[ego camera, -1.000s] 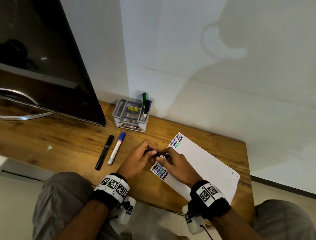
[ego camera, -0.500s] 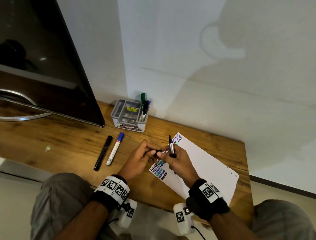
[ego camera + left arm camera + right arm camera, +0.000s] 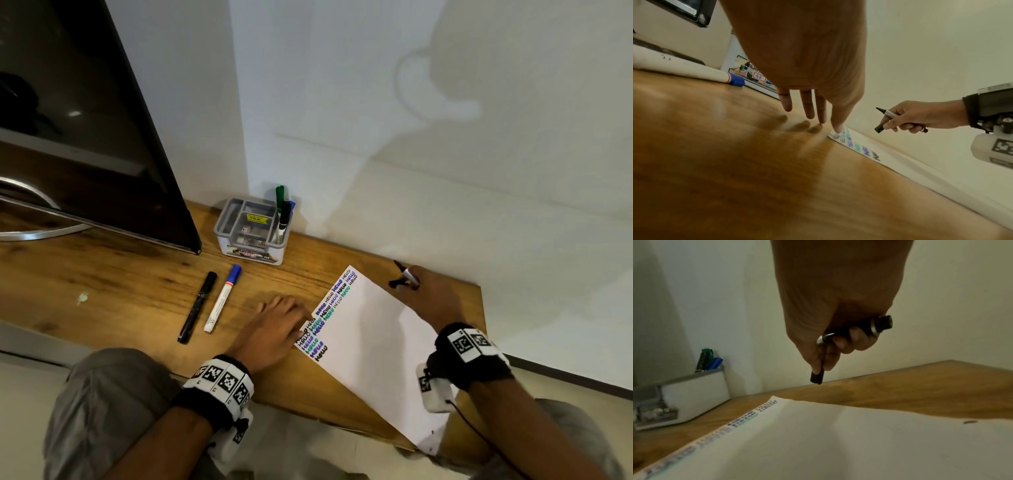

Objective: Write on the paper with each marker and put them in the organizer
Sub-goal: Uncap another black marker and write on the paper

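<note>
Now my right grip (image 3: 424,291) clutches marker (image 3: 407,274) and cap (image 3: 397,283) near the bench (image 3: 120,284) edge; left grip (image 3: 274,329) flat on paper (image 3: 373,346); two markers (image 3: 209,301) lie loose

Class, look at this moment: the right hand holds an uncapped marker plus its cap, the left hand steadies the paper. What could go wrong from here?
1. The right hand grips both the uncapped marker and its cap; the cap might slip out and drop.
2. The left hand touches the paper only at its edge, so the sheet may shift during writing.
3. Its fingertips lie on the written words and may smear them if the ink is still wet.
</note>
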Action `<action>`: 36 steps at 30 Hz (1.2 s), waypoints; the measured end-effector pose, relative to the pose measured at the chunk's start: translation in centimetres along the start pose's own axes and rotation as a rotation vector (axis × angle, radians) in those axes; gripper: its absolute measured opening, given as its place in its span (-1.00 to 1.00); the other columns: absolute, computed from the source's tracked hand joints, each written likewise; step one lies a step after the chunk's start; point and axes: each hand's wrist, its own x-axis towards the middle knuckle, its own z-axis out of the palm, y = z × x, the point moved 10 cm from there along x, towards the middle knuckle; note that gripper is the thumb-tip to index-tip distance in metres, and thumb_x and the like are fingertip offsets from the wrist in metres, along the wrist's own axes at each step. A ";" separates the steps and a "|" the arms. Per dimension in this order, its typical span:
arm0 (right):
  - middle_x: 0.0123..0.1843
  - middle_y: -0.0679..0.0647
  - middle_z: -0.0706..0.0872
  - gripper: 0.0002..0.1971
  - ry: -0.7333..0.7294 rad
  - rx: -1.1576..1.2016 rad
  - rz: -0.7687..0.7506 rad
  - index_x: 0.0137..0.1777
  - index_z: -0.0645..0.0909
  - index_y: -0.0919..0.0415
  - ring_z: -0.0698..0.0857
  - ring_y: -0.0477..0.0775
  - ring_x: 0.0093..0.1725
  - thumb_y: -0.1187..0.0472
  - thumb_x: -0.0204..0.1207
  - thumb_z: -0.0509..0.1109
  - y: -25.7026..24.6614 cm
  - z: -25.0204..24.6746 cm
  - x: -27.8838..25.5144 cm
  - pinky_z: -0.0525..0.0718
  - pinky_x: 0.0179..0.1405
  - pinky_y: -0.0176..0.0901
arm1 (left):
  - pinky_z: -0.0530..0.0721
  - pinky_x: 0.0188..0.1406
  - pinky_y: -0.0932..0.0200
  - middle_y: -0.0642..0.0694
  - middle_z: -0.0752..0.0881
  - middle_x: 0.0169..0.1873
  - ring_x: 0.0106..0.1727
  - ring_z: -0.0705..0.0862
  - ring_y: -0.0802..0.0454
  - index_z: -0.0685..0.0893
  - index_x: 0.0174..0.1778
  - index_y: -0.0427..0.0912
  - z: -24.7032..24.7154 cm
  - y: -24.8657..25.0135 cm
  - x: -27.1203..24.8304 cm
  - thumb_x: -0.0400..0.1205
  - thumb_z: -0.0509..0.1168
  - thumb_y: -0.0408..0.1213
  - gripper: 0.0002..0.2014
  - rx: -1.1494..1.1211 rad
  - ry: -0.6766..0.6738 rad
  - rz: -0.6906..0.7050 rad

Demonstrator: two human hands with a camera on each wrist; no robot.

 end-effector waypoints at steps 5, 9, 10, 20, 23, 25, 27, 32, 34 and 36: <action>0.15 0.07 0.80 -0.73 0.029 -0.414 -0.027 0.27 0.62 0.01 0.77 0.20 0.15 -0.02 0.65 0.29 0.4 -1.8 0.5 0.52 -0.16 -0.15 | 0.19 0.17 0.05 0.15 0.42 0.48 0.52 0.29 0.10 0.53 0.38 0.20 0.7 -0.6 0.0 0.68 0.28 -0.10 -0.66 0.043 -0.015 -0.008; 0.17 0.07 0.80 -0.67 -0.024 -0.496 -0.030 0.33 0.62 0.03 0.78 0.21 0.13 0.04 0.61 0.27 0.5 -0.7 1.2 0.61 -0.13 -0.13 | 0.20 0.19 0.04 0.13 0.41 0.50 0.53 0.28 0.08 0.55 0.39 0.18 0.8 -0.8 0.1 0.67 0.29 -0.12 -0.65 0.029 -0.018 -0.021; 0.13 0.08 0.81 -0.68 -0.039 -0.480 -0.034 0.31 0.64 0.03 0.79 0.23 0.10 0.05 0.59 0.29 0.6 -0.3 1.3 0.65 -0.11 -0.10 | 0.20 0.20 0.04 0.13 0.41 0.51 0.53 0.27 0.09 0.54 0.39 0.17 0.8 -0.8 0.0 0.67 0.29 -0.12 -0.65 0.029 -0.017 -0.023; 0.14 0.21 0.75 -0.71 0.012 -0.063 0.063 0.27 0.61 0.16 0.70 0.32 0.19 0.03 0.69 0.23 0.8 -3.8 0.1 0.52 -0.04 0.00 | 0.19 0.21 0.04 0.14 0.38 0.53 0.55 0.26 0.09 0.49 0.44 0.18 0.6 -0.9 0.0 0.70 0.25 -0.07 -0.63 0.026 -0.018 -0.044; -0.23 0.21 0.65 -0.67 0.082 0.473 0.062 -0.07 0.65 0.27 0.60 0.25 -0.18 0.13 0.75 0.12 0.5 -5.5 -1.4 0.47 -0.31 -0.10 | 0.23 0.30 -0.03 0.13 0.35 0.57 0.58 0.24 0.06 0.45 0.48 0.19 0.7 -1.0 0.1 0.71 0.23 -0.07 -0.61 0.030 -0.030 -0.056; -0.27 0.19 0.63 -0.73 0.009 0.698 0.041 0.02 0.67 0.18 0.51 0.12 -0.32 0.17 0.78 0.14 -1.2 -4.2 -3.2 0.43 -0.47 -0.26 | 0.24 0.37 -0.10 0.12 0.29 0.61 0.61 0.20 0.04 0.40 0.52 0.25 1.1 -1.0 0.2 0.72 0.22 -0.06 -0.58 0.049 -0.047 -0.053; -0.18 0.24 0.69 -0.74 -0.125 0.893 -0.053 0.33 0.58 0.01 0.58 0.09 -0.35 0.30 0.77 0.19 -3.8 -1.6 -4.9 0.50 -0.46 -0.21 | 0.21 0.44 -0.17 0.14 0.20 0.66 0.65 0.13 0.01 0.35 0.55 0.31 1.4 -1.0 0.1 0.73 0.19 -0.04 -0.56 0.079 -0.066 -0.053; 0.05 0.35 0.71 -0.71 -0.377 1.293 -0.141 0.32 0.60 0.24 0.71 0.23 -0.12 0.44 0.76 0.12 -7.1 3.8 -7.7 0.77 -0.11 0.00 | 0.12 0.52 -0.23 0.15 0.08 0.71 0.70 0.03 -0.05 0.29 0.57 0.37 1.9 -1.2 0.0 0.75 0.16 -0.03 -0.54 0.084 -0.109 -0.060; 0.08 0.34 0.71 -0.62 -0.483 1.558 -0.068 0.23 0.70 0.35 0.74 0.20 -0.08 0.52 0.65 0.07 -7.5 5.1 -8.6 0.80 -0.02 -0.03 | 0.09 0.53 -0.23 0.15 0.07 0.71 0.70 0.01 -0.04 0.28 0.58 0.38 1.9 -1.4 0.0 0.75 0.17 -0.02 -0.52 0.071 -0.112 -0.062; 0.08 0.27 0.70 -0.53 -0.534 1.767 -0.029 0.35 0.66 0.35 0.74 0.13 -0.02 0.57 0.52 0.16 -7.5 5.6 -8.8 0.80 0.07 -0.05 | 0.09 0.52 -0.22 0.17 0.06 0.71 0.70 0.01 -0.02 0.29 0.58 0.39 1.8 -1.5 -0.1 0.74 0.19 -0.02 -0.51 0.061 -0.104 -0.057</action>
